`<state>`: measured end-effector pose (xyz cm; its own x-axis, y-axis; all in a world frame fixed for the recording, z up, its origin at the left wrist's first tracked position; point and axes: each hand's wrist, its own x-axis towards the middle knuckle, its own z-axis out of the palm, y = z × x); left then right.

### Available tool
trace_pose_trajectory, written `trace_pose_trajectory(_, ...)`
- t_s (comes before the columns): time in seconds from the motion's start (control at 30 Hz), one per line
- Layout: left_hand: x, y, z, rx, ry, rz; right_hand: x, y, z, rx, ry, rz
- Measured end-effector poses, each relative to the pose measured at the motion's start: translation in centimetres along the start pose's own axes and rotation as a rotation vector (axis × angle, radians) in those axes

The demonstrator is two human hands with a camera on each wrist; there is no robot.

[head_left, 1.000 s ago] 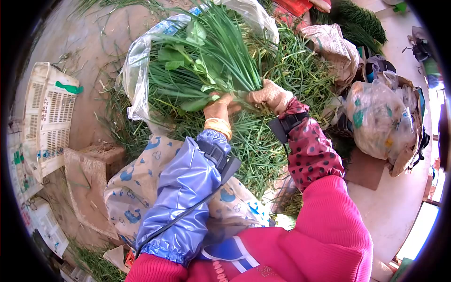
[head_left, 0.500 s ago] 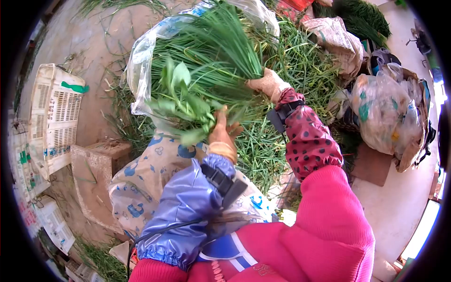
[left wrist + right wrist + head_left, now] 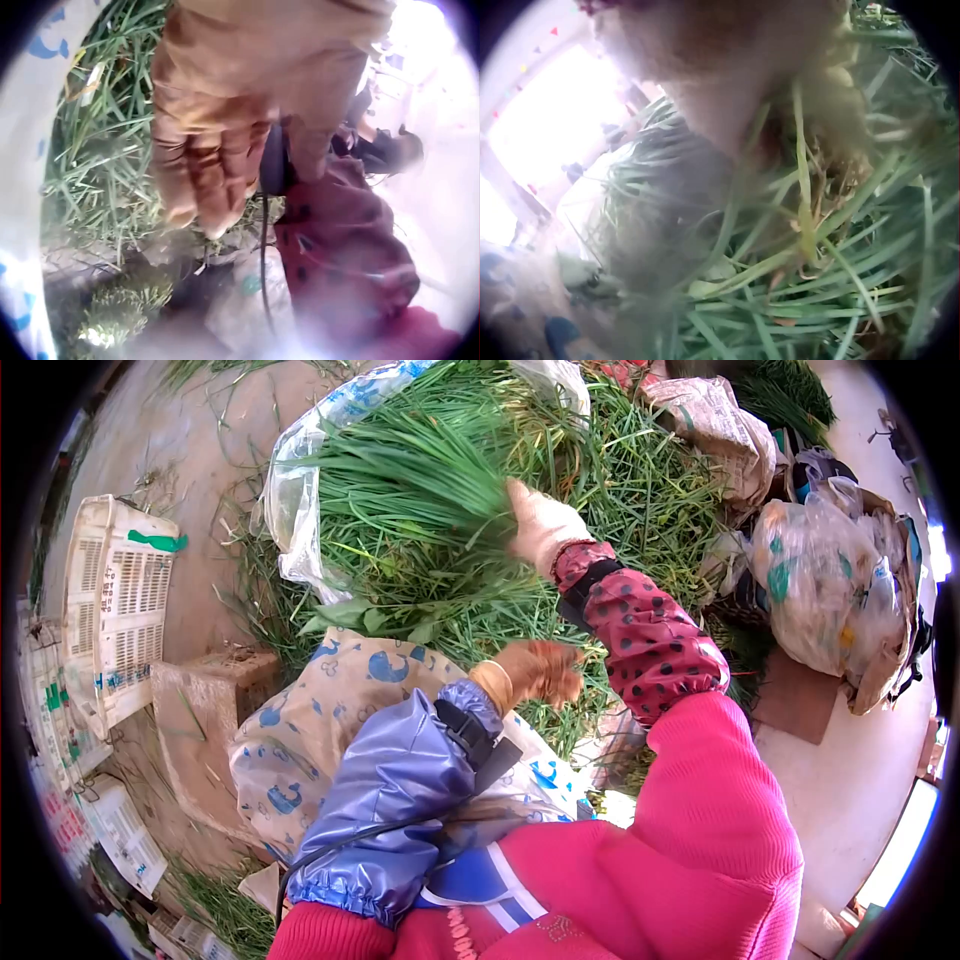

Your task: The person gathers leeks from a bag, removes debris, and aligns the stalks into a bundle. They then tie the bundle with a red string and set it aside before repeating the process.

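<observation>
My right hand [image 3: 545, 528], in a pale glove, grips the cut ends of a bunch of long green chives [image 3: 420, 460]. The leaves fan out to the left over the pile, blurred near the fingers. In the right wrist view, loose blades and dry stalks [image 3: 840, 172] show below the glove. My left hand [image 3: 535, 670], in a tan glove, is lower down above the loose greens, holding nothing. Its fingers [image 3: 214, 176] hang loosely bent in the left wrist view. A broad-leaved green plant [image 3: 380, 618] lies at the pile's near edge, by the whale-print apron [image 3: 330, 710].
A clear plastic bag [image 3: 292, 510] edges the pile's left side. Further left are a white crate [image 3: 120, 600] and a dirty box [image 3: 200, 730]. At right sit a paper sack [image 3: 715, 435] and a bundle of plastic bags [image 3: 820, 590]. More chives [image 3: 785, 400] lie at the far right.
My left hand has let go of the broad-leaved plant and moved down and right. The plant now lies by the apron. My right hand has shifted up and left with the chives.
</observation>
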<state>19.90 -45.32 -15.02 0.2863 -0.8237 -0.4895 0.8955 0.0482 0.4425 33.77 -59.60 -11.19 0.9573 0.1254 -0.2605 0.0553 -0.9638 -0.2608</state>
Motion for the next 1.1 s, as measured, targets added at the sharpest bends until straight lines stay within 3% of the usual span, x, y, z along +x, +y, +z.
trace_pose_trajectory(0.03, 0.4, 0.8, -0.5, 0.119, 0.099, 0.241, 0.0, -0.4, -1.0, 0.028, -0.023, 0.021)
trace_pose_trajectory(0.13, -0.3, 4.3, -1.4, -0.222, 0.625, 0.633, -0.8, -0.4, -2.1, 0.131, 0.057, 0.007)
trace_pose_trajectory(0.17, -0.5, 5.0, -2.3, -0.274, 0.665, 0.704, -1.2, -0.5, -2.3, 0.156, 0.096, -0.004)
trace_pose_trajectory(0.23, 0.4, 5.3, -4.5, -0.376, 0.737, 0.721, -2.4, -1.4, -3.1, 0.126, 0.125, -0.130)
trace_pose_trajectory(0.33, 0.4, 5.4, -4.2, -0.354, 0.540, 0.778, -5.4, -4.5, -2.6, -0.011, 0.160, -0.286)
trace_pose_trajectory(0.43, 1.5, 4.0, -6.9, -0.597, 0.411, 0.690, -7.6, -7.8, 1.6, -0.185, 0.140, -0.180)
trace_pose_trajectory(0.47, 0.5, 4.8, -5.6, -0.740, 0.470, 0.594, -8.1, -8.3, 2.4, -0.244, 0.209, -0.271)
trace_pose_trajectory(0.5, 0.3, 4.6, -6.5, -0.773, 0.389, 0.539, -8.8, -9.1, 2.5, -0.212, 0.146, -0.253)
trace_pose_trajectory(0.57, 2.9, 0.9, -14.2, -0.795, 0.257, 0.579, -10.5, -9.7, 3.3, -0.147, 0.157, -0.282)
trace_pose_trajectory(0.63, 1.1, 2.6, -9.6, -0.804, 0.531, 0.480, -11.4, -8.8, 0.9, 0.098, -0.055, -0.257)
trace_pose_trajectory(0.7, -0.4, 3.9, -6.6, -0.797, 0.671, 0.489, -11.5, -6.8, -1.8, 0.257, -0.159, -0.225)
trace_pose_trajectory(0.73, -0.3, 4.0, -5.7, -0.749, 0.763, 0.582, -11.3, -6.5, -3.9, 0.317, -0.147, -0.071)
trace_pose_trajectory(0.77, -0.5, 4.1, -5.5, -0.760, 0.774, 0.571, -10.9, -6.0, -5.5, 0.374, -0.133, 0.085)
trace_pose_trajectory(0.8, -0.6, 4.2, -5.3, -0.770, 0.783, 0.560, -10.8, -4.6, -5.1, 0.445, 0.066, 0.095)
trace_pose_trajectory(0.83, -0.6, 4.4, -5.0, -0.779, 0.788, 0.548, -10.4, -3.8, -5.3, 0.486, 0.124, 0.116)
trace_pose_trajectory(0.9, -1.1, 4.4, -4.7, -0.787, 0.701, 0.556, -9.2, -2.6, -5.6, 0.420, 0.032, 0.097)
trace_pose_trajectory(1.03, -1.0, 3.7, -5.7, -0.774, 0.615, 0.606, -6.2, -1.3, -1.5, 0.161, 0.027, 0.041)
trace_pose_trajectory(1.07, -1.0, 3.6, -6.0, -0.763, 0.604, 0.611, -4.8, -0.9, -1.7, 0.322, -0.278, 0.095)
trace_pose_trajectory(1.1, -1.2, 3.6, -6.1, -0.753, 0.596, 0.616, -4.0, -1.1, -0.7, 0.340, -0.302, 0.087)
